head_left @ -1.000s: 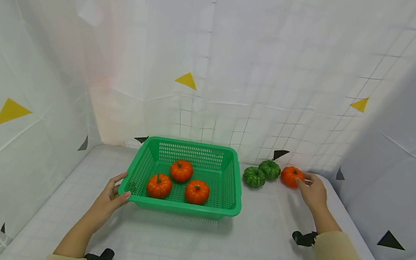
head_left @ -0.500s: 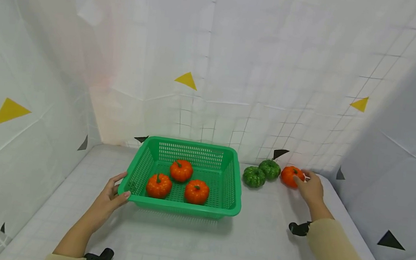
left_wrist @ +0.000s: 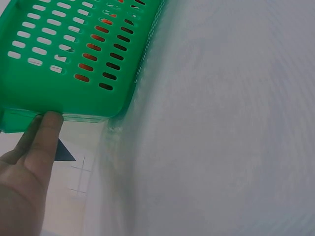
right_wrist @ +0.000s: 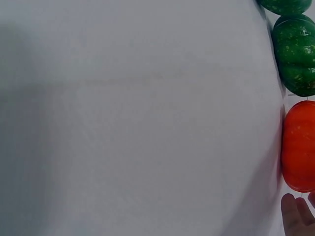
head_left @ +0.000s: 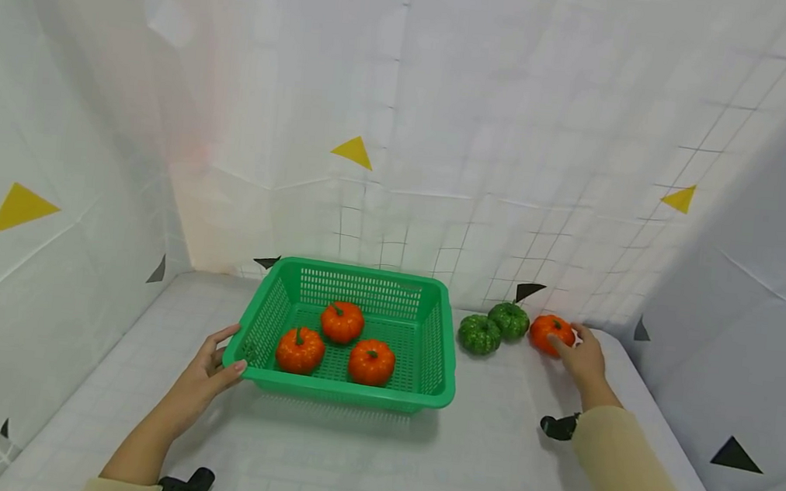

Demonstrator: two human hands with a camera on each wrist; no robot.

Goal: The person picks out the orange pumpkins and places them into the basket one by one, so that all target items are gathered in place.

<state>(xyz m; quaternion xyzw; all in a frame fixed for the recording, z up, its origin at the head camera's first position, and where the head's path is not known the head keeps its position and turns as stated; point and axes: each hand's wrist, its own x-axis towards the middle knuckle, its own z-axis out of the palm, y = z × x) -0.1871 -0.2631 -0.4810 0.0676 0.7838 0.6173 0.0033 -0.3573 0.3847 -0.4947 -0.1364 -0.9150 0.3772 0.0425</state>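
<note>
My left hand holds the front left corner of a green plastic basket, thumb at the front rim and fingers along the left side. In the left wrist view, fingers meet the basket's rim. Three orange pumpkins lie in the basket. At the right, my right hand reaches around another orange pumpkin on the table, thumb over its near side. The right wrist view has fingertips just short of this pumpkin, much of the hand being out of frame.
Two green pumpkins sit between the basket and the right-hand orange pumpkin. A white sheeted wall rises behind the table, with sheeting at both sides. Black wrist devices are on both arms.
My right hand and forearm have shifted slightly left, the thumb reaching further over the orange pumpkin. That pumpkin, the basket and my left hand have stayed practically in place.
</note>
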